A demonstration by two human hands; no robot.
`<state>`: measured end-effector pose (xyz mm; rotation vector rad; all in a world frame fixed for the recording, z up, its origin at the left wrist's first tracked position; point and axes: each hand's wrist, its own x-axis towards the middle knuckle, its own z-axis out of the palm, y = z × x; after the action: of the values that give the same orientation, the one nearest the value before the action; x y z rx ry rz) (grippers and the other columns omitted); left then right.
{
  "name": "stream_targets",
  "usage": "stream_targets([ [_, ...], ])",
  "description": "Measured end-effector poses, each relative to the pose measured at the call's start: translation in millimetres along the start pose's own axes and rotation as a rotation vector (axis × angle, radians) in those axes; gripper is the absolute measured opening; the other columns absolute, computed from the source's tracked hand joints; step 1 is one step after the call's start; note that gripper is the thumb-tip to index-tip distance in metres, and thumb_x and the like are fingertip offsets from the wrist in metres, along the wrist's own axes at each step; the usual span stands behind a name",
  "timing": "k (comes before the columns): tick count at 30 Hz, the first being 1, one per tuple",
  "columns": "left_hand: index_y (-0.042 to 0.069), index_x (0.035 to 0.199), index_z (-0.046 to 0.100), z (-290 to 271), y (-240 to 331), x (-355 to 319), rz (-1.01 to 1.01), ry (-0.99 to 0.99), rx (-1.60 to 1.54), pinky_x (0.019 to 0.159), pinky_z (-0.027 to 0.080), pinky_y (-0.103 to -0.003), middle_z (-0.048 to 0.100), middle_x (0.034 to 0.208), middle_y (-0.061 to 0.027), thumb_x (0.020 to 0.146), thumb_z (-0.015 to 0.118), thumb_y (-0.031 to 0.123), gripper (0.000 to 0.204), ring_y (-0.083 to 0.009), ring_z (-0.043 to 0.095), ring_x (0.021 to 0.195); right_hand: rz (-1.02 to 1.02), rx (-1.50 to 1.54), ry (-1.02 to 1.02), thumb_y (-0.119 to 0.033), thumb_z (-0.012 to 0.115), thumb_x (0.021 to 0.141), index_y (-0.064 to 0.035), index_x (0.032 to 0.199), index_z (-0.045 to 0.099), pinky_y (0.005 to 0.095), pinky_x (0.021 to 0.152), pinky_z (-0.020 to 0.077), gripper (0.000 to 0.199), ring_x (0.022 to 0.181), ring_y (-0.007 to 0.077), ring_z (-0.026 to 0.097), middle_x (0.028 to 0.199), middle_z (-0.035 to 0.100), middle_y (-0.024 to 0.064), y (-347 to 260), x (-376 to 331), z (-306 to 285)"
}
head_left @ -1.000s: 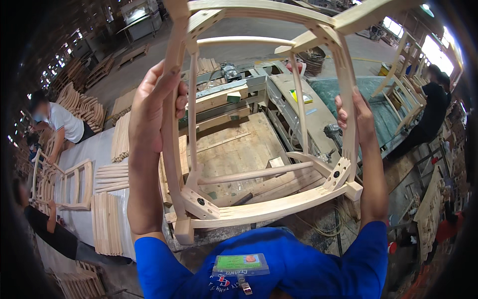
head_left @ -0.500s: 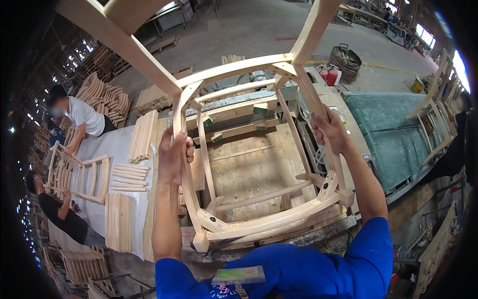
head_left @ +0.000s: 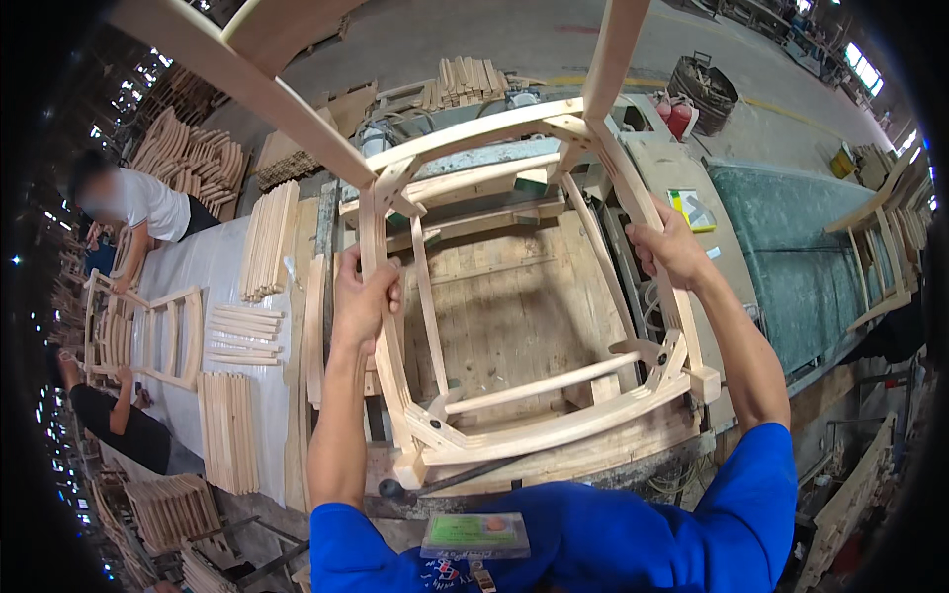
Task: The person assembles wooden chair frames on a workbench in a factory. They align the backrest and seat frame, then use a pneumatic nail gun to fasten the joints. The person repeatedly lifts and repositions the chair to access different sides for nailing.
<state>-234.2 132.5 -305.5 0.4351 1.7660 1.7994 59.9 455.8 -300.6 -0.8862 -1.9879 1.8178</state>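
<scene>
Left hand [head_left: 364, 296] clamped on left side rail of pale bare-wood chair frame [head_left: 514, 296] | right hand [head_left: 674, 249] clamped on right rail | frame held tilted above worn wooden workbench [head_left: 514, 306] (legs pointing away).

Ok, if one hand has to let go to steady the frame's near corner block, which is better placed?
Probably the left hand: it grips the chair frame side rail lower, nearer its corner block. The right hand sits higher.
</scene>
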Motion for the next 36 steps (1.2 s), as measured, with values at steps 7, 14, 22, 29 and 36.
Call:
stream_targets([
  [7, 0.001, 0.133, 0.042, -13, -11, -1, -0.064, 0.019, -0.017, 0.049, 0.045, -0.026, 0.06, 0.082, -0.0042, 0.095, 0.063, -0.001, 0.044, -0.0102, 0.056, 0.061, 0.036, 0.007, -0.003, -0.013, 0.069, 0.093, -0.0069, 0.142, 0.055, 0.0279, 0.043, 0.0457, 0.052, 0.054, 0.0084, 0.054, 0.077, 0.053, -0.002, -3, -5, 16],
  [14, 0.004, 0.132, 0.045, -16, -44, 37, -0.09, 0.019, 0.044, 0.045, 0.046, -0.024, 0.061, 0.083, -0.0041, 0.094, 0.062, -0.002, 0.041, -0.0092, 0.057, 0.059, 0.081, -0.063, -0.047, -0.013, 0.065, 0.093, -0.0067, 0.144, 0.054, 0.0304, 0.047, 0.0487, 0.052, 0.054, 0.0103, 0.054, 0.076, 0.054, -0.0009, 29, 36, 14],
  [22, 0.006, 0.13, 0.046, 2, -118, 100, -0.171, 0.044, 0.167, 0.044, 0.046, -0.027, 0.063, 0.082, -0.0058, 0.092, 0.059, -0.002, 0.04, -0.011, 0.058, 0.058, 0.144, -0.054, -0.085, -0.008, 0.061, 0.093, -0.0075, 0.149, 0.051, 0.0322, 0.049, 0.0519, 0.057, 0.058, 0.0117, 0.055, 0.077, 0.055, 0.0006, 113, 102, 11],
  [29, 0.007, 0.132, 0.044, -10, -206, 139, -0.141, 0.041, 0.337, 0.05, 0.05, -0.03, 0.062, 0.084, -0.006, 0.095, 0.057, 0.0, 0.04, -0.0126, 0.06, 0.061, 0.208, 0.031, -0.058, -0.006, 0.059, 0.097, -0.0121, 0.16, 0.044, 0.0312, 0.048, 0.0508, 0.064, 0.057, 0.0115, 0.053, 0.077, 0.054, 0.0006, 207, 125, 38],
  [36, 0.0, 0.131, 0.051, -30, -249, 130, 0.092, 0.15, 0.988, 0.077, 0.057, -0.05, 0.072, 0.094, -0.0246, 0.097, 0.063, 0.01, 0.038, -0.0388, 0.074, 0.086, 0.243, 0.07, -0.042, -0.015, 0.066, 0.103, -0.0141, 0.165, 0.039, 0.0283, 0.05, 0.0502, 0.067, 0.058, 0.0091, 0.053, 0.083, 0.062, 0.0018, 254, 129, 72],
])
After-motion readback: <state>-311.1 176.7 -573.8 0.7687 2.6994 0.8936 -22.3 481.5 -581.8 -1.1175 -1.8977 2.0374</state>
